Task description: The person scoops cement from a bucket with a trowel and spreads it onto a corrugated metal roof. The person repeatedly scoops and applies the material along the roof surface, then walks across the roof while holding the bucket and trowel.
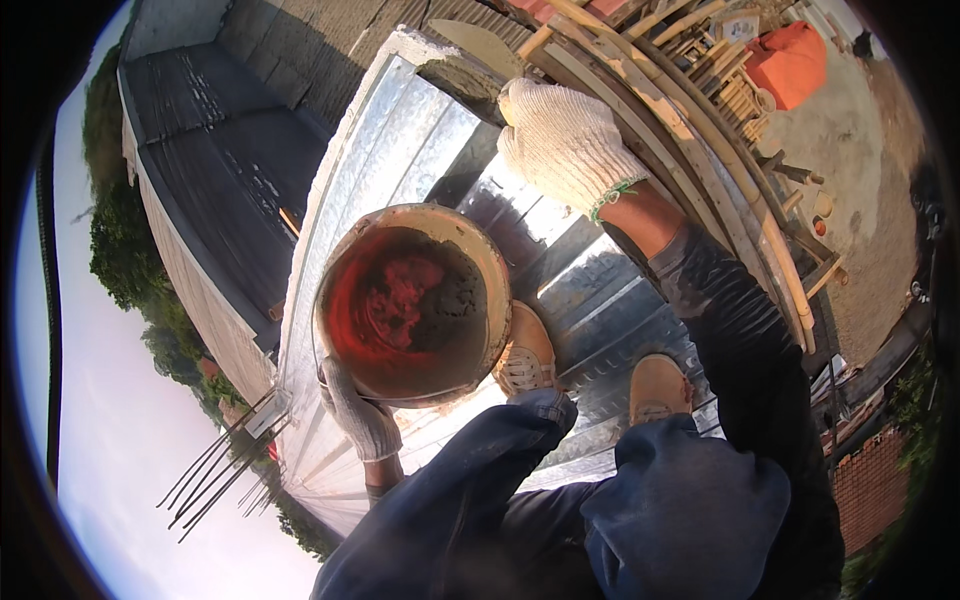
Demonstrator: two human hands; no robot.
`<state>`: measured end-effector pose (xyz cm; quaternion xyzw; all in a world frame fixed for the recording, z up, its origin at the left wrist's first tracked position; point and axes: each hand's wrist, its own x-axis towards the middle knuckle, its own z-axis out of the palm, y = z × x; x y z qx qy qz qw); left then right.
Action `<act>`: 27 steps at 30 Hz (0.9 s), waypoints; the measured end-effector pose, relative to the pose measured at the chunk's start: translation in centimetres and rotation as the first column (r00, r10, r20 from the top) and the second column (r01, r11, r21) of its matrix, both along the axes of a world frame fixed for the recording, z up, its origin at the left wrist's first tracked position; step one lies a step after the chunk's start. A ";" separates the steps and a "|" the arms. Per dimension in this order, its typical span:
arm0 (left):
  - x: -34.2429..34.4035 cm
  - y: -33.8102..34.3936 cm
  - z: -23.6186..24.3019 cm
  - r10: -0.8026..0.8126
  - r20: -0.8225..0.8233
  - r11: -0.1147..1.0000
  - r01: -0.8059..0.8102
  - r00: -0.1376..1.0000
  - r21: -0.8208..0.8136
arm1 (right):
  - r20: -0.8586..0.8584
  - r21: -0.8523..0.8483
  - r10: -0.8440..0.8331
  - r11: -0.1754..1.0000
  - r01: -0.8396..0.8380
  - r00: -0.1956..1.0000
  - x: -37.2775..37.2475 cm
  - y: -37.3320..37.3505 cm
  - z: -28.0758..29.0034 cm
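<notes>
A round bucket (497, 262) with a pale, smeared rim stands in front of me, tilted so its inside shows. Wet grey mortar (455, 300) lies in it beside a reddish patch of the inner wall. My left hand (358, 412), in a knitted white glove, grips the bucket's lower left side, its fingers partly hidden. Farther off and to the right, my right hand (560, 140), gloved alike, is closed. Beside its knuckles lies a grey, mortar-coated shape (458, 82), perhaps a tool's blade. Whatever the right fingers hold is hidden from me.
Under my shoes (660, 388) lies ribbed, shiny sheet metal (590, 285). A rough pale wall edge (318, 185) runs along its left, with a dark roof (215, 150) beyond. Bamboo poles (745, 200) line the right side, above ground with an orange sack (788, 65). Bare rods (215, 475) jut out lower left.
</notes>
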<state>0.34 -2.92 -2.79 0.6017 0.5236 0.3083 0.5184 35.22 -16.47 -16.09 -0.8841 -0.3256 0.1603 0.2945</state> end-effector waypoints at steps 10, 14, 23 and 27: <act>0.1 0.3 -0.4 -0.023 0.013 1.000 0.023 1.000 0.008 | -0.037 -0.069 0.184 0.980 -0.186 0.982 -2.9 2.5 1.6; 2.0 -0.6 0.4 -0.127 -0.025 0.992 0.127 0.992 0.025 | -0.085 -0.117 0.169 0.977 -0.178 0.982 -4.0 1.5 2.1; 3.6 0.1 -0.6 -0.171 0.050 0.985 0.169 0.984 0.043 | -0.079 -0.023 0.161 0.986 -0.163 0.984 -4.9 -4.9 2.1; 3.4 0.4 -0.7 -0.143 0.023 0.988 0.142 0.989 0.065 | -0.003 0.054 0.101 0.993 -0.101 0.995 -5.2 -8.4 1.9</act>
